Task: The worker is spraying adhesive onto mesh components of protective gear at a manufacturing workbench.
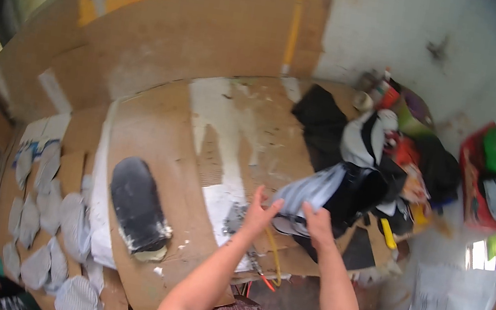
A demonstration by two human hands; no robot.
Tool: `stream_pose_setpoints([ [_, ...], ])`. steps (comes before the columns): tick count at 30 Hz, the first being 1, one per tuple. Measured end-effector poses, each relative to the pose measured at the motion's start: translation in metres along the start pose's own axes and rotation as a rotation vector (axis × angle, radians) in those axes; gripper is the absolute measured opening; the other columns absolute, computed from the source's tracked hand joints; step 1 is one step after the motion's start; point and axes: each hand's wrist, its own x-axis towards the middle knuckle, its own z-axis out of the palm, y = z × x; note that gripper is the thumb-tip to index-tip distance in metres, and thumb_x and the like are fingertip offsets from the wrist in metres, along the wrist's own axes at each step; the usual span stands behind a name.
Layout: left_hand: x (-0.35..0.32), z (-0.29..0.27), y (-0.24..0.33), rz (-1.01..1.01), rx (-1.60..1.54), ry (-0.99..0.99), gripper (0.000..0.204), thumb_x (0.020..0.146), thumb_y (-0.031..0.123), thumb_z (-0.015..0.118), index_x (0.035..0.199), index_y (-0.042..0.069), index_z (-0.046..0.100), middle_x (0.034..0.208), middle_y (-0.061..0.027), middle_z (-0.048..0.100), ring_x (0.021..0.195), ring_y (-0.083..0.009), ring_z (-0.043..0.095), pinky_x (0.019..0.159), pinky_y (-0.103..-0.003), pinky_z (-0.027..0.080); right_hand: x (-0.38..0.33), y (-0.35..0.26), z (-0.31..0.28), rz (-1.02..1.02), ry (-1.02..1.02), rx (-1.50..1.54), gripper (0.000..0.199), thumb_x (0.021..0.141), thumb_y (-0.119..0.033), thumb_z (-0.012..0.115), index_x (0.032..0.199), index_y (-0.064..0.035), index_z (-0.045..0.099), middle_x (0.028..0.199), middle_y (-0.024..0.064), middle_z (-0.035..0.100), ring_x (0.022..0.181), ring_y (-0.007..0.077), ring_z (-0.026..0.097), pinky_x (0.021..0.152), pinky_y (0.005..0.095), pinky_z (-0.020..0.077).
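Both hands are at the near edge of a grey-and-black fabric piece, blurred by motion, above the front right of the cardboard-covered table. Its grey part is streaked and lies toward my left hand; a glossy black part lies to the right. At its left edge is my left hand, thumb against the fabric and one finger sticking up. Closed on the near edge is my right hand, its thumb on top and its other fingers mostly hidden. A black, rounded oblong pad with white-crusted near end rests on the table to the left.
Several grey striped fabric shells lie on cardboard at far left. A heap of black cloth, a white-and-black piece and bags fills the back right. A yellow-handled tool and a yellow hose are near the front edge.
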Motion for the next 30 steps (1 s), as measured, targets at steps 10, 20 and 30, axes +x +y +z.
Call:
stream_pose_setpoints([
  [10,0.002,0.034,-0.001,0.051,0.256,-0.105,0.035,0.069,0.020,0.070,0.097,0.003,0.059,0.086,-0.0104,0.062,0.077,-0.0202,0.059,0.072,-0.030,0.046,-0.016,0.006,-0.048,-0.200,0.335,0.375,0.025,0.087,-0.019,0.054,0.101,0.0018,0.058,0.090,0.0014,0.059,0.081,0.0080,0.051,0.074,0.0249,0.0416],
  [20,-0.024,0.021,0.018,0.371,0.431,0.229,0.038,0.078,0.033,0.061,0.098,0.001,0.057,0.086,-0.0089,0.062,0.078,-0.0196,0.057,0.068,-0.030,0.044,-0.089,-0.207,-0.060,-0.603,0.111,1.026,0.018,0.087,-0.023,0.053,0.096,-0.0073,0.058,0.089,0.0033,0.062,0.080,0.0143,0.059,0.073,0.0289,0.0474],
  [30,-0.077,-0.120,0.054,-0.383,-0.952,-0.378,0.096,0.073,0.075,0.033,0.135,0.004,0.013,0.129,-0.0148,0.038,0.092,-0.0270,0.055,0.074,-0.044,0.046,-0.149,-0.253,0.077,-0.302,-0.421,1.185,0.027,0.086,-0.029,0.054,0.099,-0.0061,0.057,0.088,0.0042,0.061,0.080,0.0144,0.059,0.072,0.0283,0.0469],
])
